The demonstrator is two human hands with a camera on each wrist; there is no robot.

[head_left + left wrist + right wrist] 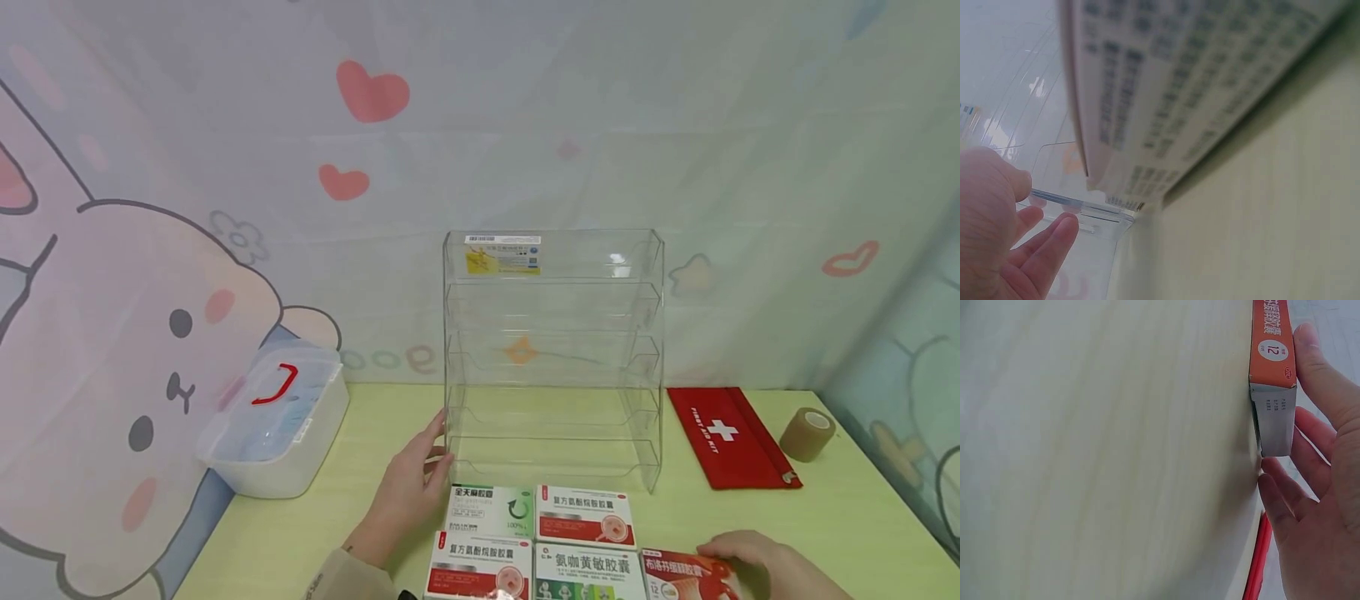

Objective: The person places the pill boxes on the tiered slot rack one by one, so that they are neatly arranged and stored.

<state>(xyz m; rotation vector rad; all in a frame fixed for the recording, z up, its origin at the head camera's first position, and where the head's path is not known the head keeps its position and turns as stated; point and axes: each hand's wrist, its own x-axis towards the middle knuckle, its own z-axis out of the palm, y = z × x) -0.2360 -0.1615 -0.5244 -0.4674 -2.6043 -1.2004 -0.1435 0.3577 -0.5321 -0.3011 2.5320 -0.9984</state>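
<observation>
A clear acrylic tiered rack [555, 442] stands upright on the table. My left hand [408, 492] holds its lower left edge; in the left wrist view the thumb and fingers lie on either side of the clear panel. Before the rack lie medicine boxes: a green-and-white one [487, 510], two red-and-white ones [585, 515] [480, 565], and a green one with pictures [588, 573]. At their right, my right hand [765, 562] grips the end of a red-orange capsule box [1272, 353], its thumb along one side. The front parts of the lower boxes are cut off by the frame.
A red first aid pouch [731, 442] lies right of the rack, beside a tan bandage roll [807, 433]. At the left stands a white lidded case [281, 433] with a red handle. A printed cloth [510, 167] hangs behind the table.
</observation>
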